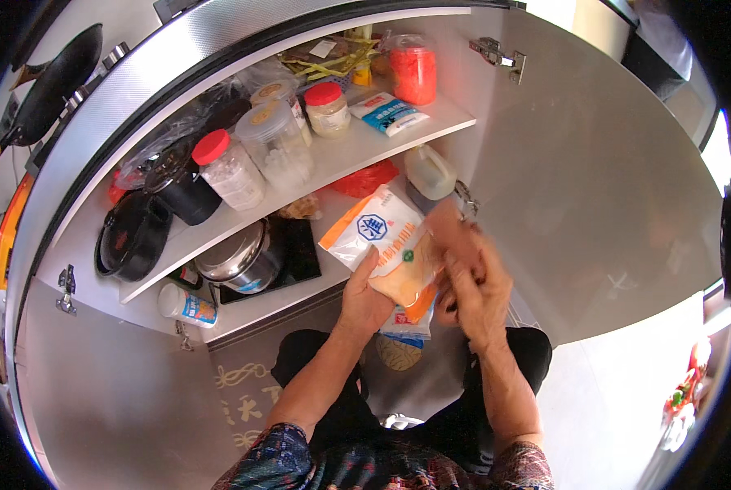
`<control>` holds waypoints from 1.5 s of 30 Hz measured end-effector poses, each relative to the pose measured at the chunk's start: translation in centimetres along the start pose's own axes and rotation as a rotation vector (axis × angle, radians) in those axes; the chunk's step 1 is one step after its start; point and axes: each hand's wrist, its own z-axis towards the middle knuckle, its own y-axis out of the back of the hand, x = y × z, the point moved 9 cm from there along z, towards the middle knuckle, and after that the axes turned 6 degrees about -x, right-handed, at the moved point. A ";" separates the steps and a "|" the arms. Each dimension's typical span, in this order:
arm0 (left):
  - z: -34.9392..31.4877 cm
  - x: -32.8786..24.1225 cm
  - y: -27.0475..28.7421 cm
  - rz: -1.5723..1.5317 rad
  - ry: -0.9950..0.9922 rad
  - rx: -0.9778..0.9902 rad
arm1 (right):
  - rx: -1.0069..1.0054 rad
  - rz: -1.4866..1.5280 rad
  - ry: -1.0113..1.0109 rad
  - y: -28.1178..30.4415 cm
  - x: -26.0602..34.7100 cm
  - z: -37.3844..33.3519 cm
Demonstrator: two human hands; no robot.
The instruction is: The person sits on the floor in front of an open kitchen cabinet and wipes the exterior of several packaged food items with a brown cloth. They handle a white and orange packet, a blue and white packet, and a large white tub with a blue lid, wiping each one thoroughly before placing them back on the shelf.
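A white and orange plastic packet (391, 237) with a see-through window is tilted in front of the open cabinet. My left hand (368, 298) grips its lower left edge, thumb on top. At its right side is my right hand (481, 290), with bent fingers close to the packet. A brownish blurred patch covers the fingertips there, and I cannot make out whether they hold anything. Below the orange end, a second packet in white, red and blue (410, 325) shows partly, between my knees.
On the upper shelf (341, 163) stand red-lidded jars (233, 175), a clear canister (275, 147), black pots (133, 237) and a blue-white packet (387, 113). Lower down are a steel pot (239, 255), a white bottle (187, 305) and a jug (431, 173). Cabinet doors (586, 180) stand open on both sides.
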 end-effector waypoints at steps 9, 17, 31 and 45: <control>-1.1 2.3 0.6 0.211 0.080 0.150 | 0.067 -0.634 0.781 -4.8 4.6 -2.1; -1.1 3.3 -0.5 0.094 0.183 0.105 | -0.083 -0.642 0.504 -1.6 0.4 2.1; -0.1 0.9 0.0 -0.079 0.082 0.066 | 0.020 -0.700 0.702 -4.6 0.5 -0.5; 0.4 -2.0 -0.5 -0.218 -0.123 -0.044 | -0.246 -0.602 0.410 -2.0 -2.9 0.4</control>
